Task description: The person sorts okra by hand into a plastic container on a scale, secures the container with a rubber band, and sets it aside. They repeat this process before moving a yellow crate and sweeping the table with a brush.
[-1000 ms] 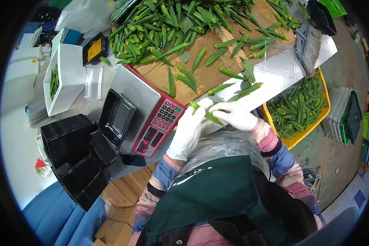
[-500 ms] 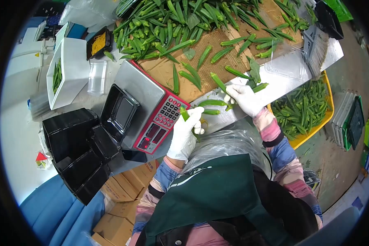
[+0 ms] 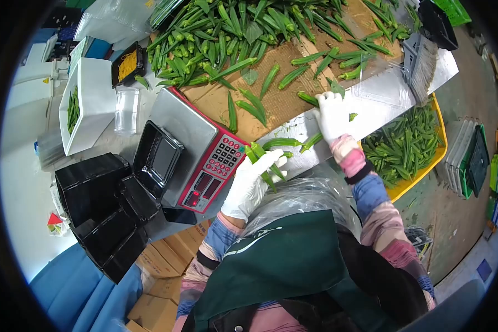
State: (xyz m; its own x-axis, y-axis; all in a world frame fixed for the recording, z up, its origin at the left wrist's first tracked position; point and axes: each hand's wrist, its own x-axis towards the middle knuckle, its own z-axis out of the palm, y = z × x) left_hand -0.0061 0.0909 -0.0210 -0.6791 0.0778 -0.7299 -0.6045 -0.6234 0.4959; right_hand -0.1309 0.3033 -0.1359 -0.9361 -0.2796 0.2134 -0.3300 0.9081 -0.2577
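Gloved in white, my left hand (image 3: 250, 185) is closed round okra pods (image 3: 254, 153) beside the scale's keypad; their stem ends stick up above the fingers and the tips hang below. My right hand (image 3: 332, 117), gloved too, is over the table's metal edge with fingers curled down on an okra pod (image 3: 307, 98), whose far half they hide. A leaf (image 3: 335, 87) shows just beyond those fingertips. Between the hands, loose okra (image 3: 282, 143) lies on the metal surface (image 3: 298, 161). A large okra heap (image 3: 221, 41) covers the cardboard (image 3: 285, 108) behind.
A red-edged scale (image 3: 207, 166) with a black tray (image 3: 159, 157) on it stands left. More black trays (image 3: 102, 205) are stacked nearer me. A yellow crate (image 3: 442, 124) of okra stands right, below a brush (image 3: 417, 66). A white bin (image 3: 88, 105) is far left.
My right hand has moved away from the pod it held and up to another near the leaf. My left hand now holds more okra than before. The view has shifted slightly.
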